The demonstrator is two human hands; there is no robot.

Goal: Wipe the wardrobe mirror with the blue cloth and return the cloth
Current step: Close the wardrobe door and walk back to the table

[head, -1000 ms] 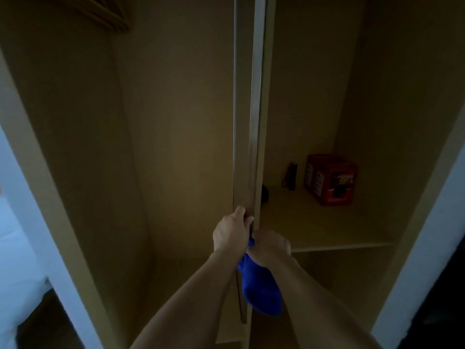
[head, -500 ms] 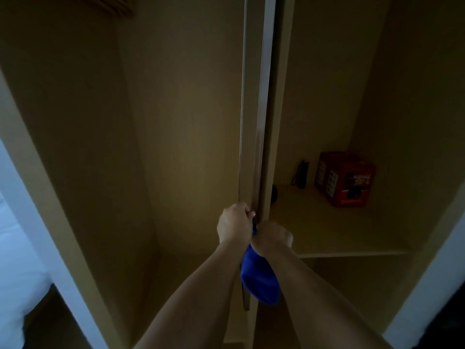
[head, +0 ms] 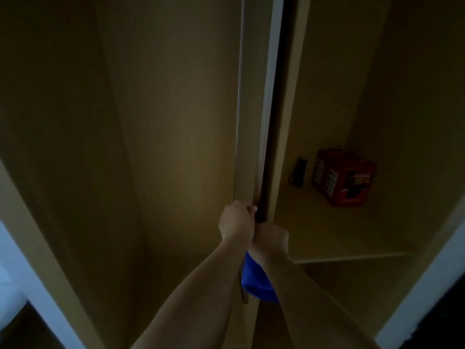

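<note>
A tall narrow panel (head: 254,109) stands edge-on in the middle of the open wardrobe, with a pale strip along its front edge; its mirror face is not visible from here. My left hand (head: 236,220) grips the panel's edge at about waist height. My right hand (head: 271,239) is right beside it, fingers closed around the blue cloth (head: 259,283), which hangs down below my wrists. Both forearms reach up from the bottom of the view.
The wardrobe is dim. On the right shelf (head: 327,235) stand a red box (head: 343,181) and a small black torch (head: 299,172). The left compartment (head: 163,147) is tall and bare. White door frames (head: 425,285) flank both sides.
The view has moved closer and slightly left, so the red box sits further right. Both hands stay at the same spot on the panel edge, the cloth still hanging.
</note>
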